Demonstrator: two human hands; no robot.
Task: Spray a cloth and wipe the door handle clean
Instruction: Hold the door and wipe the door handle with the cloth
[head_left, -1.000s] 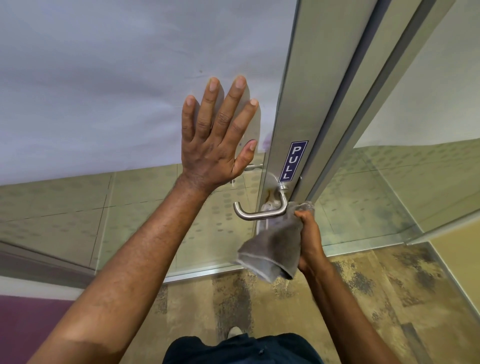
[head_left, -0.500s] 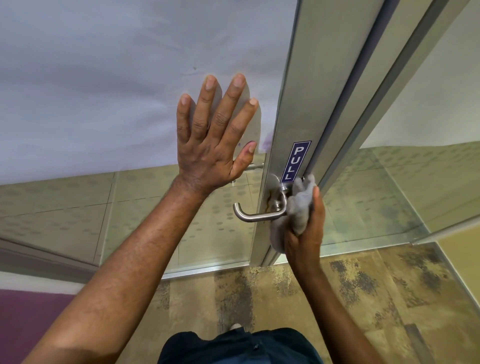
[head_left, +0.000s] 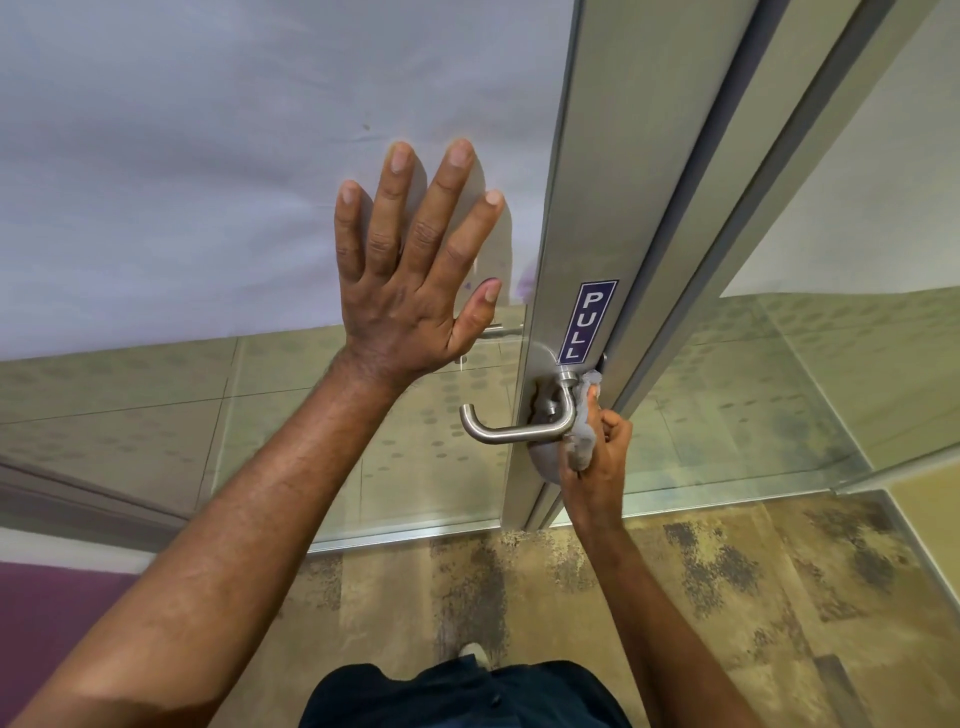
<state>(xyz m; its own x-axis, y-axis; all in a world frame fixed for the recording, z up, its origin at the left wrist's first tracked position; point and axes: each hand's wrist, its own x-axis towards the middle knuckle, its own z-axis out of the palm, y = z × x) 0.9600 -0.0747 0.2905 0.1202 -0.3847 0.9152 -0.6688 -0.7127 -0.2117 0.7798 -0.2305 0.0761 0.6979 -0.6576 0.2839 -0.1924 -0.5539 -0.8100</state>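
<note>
A brushed steel lever door handle (head_left: 511, 430) juts left from the metal door stile, under a blue PULL sticker (head_left: 587, 322). My right hand (head_left: 597, 457) is closed around a bunched grey cloth (head_left: 584, 423), which presses against the handle's right bend near its base. My left hand (head_left: 415, 280) lies flat with fingers spread on the frosted glass door panel, just left of the stile and above the handle. No spray bottle is in view.
The metal door stile (head_left: 582, 171) and the adjoining frame (head_left: 727, 218) run diagonally up the right. Clear lower glass shows a tiled floor beyond. Mottled tan carpet (head_left: 727, 597) lies underfoot, and a purple patch (head_left: 47, 618) sits at the lower left.
The cloth hung loose below the handle one second ago. My right hand has bunched it up, lifted it against the handle's base, then slid slightly down. My left hand stayed flat on the glass.
</note>
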